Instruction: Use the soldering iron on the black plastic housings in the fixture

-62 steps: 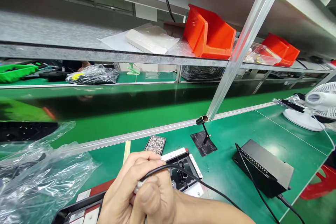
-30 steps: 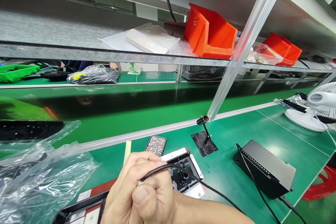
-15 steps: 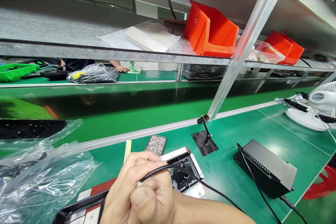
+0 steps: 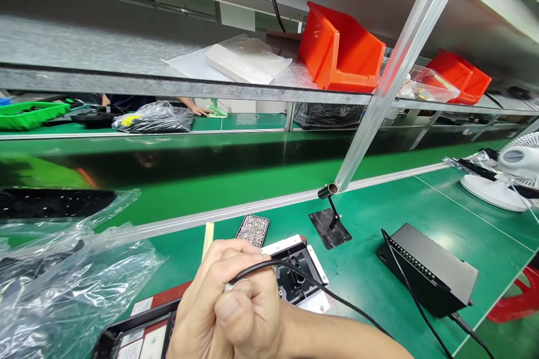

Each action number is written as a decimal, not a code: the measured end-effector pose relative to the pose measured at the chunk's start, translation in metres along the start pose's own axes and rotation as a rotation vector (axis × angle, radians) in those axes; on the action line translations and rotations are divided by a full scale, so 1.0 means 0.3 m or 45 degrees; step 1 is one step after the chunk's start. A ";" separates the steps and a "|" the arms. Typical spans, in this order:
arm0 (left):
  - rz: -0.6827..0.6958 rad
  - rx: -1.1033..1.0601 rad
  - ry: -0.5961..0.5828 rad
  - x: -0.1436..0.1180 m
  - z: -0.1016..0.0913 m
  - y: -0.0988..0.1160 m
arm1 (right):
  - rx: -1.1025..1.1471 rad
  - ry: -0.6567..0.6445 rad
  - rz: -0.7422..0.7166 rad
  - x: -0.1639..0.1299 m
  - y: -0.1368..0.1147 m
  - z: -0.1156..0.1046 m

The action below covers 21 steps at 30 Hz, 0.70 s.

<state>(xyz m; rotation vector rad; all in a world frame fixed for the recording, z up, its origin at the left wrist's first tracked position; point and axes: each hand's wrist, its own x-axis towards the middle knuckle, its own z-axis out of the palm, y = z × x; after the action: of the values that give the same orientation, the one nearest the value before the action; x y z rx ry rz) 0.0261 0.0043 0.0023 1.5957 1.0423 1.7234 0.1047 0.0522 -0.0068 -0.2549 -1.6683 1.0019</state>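
Left hand (image 4: 197, 305) and right hand (image 4: 263, 305) clasped tight at bottom centre, both closed round one end of black cable (image 4: 269, 263); pale bit (image 4: 228, 286) shows where it enters, rest hidden. Cable arcs over right hand, runs to lower right. Black-and-white housing (image 4: 301, 261) partly behind hands on green bench (image 4: 357, 224); speckled case (image 4: 254, 230) lies near it. Black box (image 4: 433, 263) right.

Smooth rubbery cable (image 4: 274, 262), crinkled glossy plastic bag (image 4: 105, 291), shiny tabletop (image 4: 366, 210).
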 end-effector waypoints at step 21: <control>0.129 0.225 -0.059 0.001 -0.015 -0.006 | 0.033 -0.058 0.189 -0.024 -0.001 0.006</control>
<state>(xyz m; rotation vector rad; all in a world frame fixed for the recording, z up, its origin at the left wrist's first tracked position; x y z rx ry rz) 0.0213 0.0049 0.0010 1.8177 1.1357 1.6904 0.1058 0.0466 -0.0116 -0.3451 -1.6957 1.1468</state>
